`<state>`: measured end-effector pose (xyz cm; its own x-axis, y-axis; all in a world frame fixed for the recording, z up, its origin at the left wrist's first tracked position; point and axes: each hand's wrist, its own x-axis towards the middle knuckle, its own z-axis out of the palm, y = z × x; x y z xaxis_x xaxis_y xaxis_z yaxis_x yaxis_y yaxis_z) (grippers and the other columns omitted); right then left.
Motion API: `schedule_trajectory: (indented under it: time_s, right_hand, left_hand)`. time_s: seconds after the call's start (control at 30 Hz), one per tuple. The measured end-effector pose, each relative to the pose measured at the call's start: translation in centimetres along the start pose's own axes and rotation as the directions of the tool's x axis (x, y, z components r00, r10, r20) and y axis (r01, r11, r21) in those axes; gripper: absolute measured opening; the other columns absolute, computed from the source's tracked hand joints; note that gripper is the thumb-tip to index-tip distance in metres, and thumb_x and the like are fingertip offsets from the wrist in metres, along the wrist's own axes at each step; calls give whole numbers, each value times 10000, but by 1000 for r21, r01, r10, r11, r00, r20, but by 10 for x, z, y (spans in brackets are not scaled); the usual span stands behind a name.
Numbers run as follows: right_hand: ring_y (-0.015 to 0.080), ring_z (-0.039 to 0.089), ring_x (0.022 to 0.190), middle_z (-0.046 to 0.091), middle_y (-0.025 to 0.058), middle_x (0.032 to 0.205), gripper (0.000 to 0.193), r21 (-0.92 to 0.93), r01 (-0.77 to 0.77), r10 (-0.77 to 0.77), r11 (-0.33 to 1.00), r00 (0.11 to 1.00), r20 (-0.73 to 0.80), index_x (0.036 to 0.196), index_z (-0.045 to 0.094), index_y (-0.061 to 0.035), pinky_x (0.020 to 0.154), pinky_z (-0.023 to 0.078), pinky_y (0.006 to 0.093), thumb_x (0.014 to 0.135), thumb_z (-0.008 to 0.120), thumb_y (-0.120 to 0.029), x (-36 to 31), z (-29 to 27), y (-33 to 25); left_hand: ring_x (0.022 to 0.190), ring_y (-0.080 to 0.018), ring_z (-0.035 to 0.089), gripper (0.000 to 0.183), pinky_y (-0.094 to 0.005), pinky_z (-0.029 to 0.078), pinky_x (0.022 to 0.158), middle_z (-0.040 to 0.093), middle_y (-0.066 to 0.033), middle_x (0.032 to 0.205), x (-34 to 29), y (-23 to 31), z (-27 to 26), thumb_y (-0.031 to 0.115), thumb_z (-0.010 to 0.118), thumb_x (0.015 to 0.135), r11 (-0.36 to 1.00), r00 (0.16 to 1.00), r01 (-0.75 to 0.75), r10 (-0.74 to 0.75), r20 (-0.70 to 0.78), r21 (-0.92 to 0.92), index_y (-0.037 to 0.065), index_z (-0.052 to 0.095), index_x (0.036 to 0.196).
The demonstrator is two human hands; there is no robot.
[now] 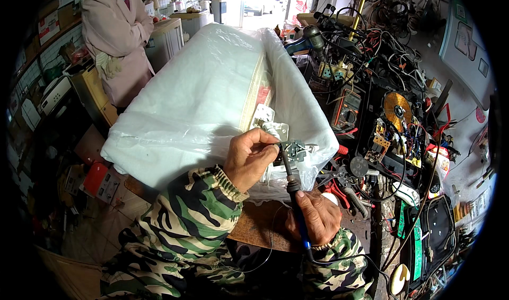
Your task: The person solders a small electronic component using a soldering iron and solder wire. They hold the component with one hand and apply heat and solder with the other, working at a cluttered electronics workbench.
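Soldering iron: a slim, pen-shaped soldering iron [292,187], its dark handle flecked with blue, is held in the right hand [315,215], the thumb laid along it; in the head view its long axis is pointed away from the body and slightly left.
Component: a small, blocky grey-green component [298,150] is set just beyond the iron's upper end, to the right of the left hand [248,159], which is nearer to it than the right; whether iron and component are touching cannot be told.
Left fingertips: thumb and forefinger are brought together in a narrow pinch at the component's left end; what is gripped between them cannot be told.
White part: a smooth, moulded white plastic part [263,117] is seen just beyond the pinch.
Wrapped bulk: a large, pale bulk [185,93] is covered in wrinkled, glossy clear film.
Bench: worn brown wood [260,223] is crossed by 1 thin wire [271,236].
Right side: a multimeter [347,109] and a round, copper-coloured coil [397,110] are surrounded by tangled cables.
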<state>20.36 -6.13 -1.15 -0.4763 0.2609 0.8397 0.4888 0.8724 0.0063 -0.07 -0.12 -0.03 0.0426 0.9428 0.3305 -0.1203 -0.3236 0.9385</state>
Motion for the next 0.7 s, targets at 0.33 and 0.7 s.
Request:
schedule_trajectory:
  time_s: [0.33, 0.7]
  right_hand:
    - [317, 707, 746, 689, 223, 871, 476, -3, -42, 42, 999, 999, 22, 1160, 599, 133, 622, 562, 362, 746, 751, -46, -10, 2, 1]
    - [319, 710, 751, 693, 214, 843, 439, -22, -40, 39, 999, 999, -7, 1138, 614, 133, 646, 567, 369, 758, 734, -51, -8, 2, 1]
  left_hand:
    - [838, -77, 600, 141, -231, 499, 777, 672, -54, 921, 2, -3, -1, 47, 642, 909, 1000, 1000, 9, -9, 8, -19, -44, 644, 1017]
    - [841, -76, 597, 148, -228, 496, 779, 670, -53, 921, 1, -1, 0, 51, 652, 908, 999, 1000, 22, -22, 2, -33, -44, 646, 1021]
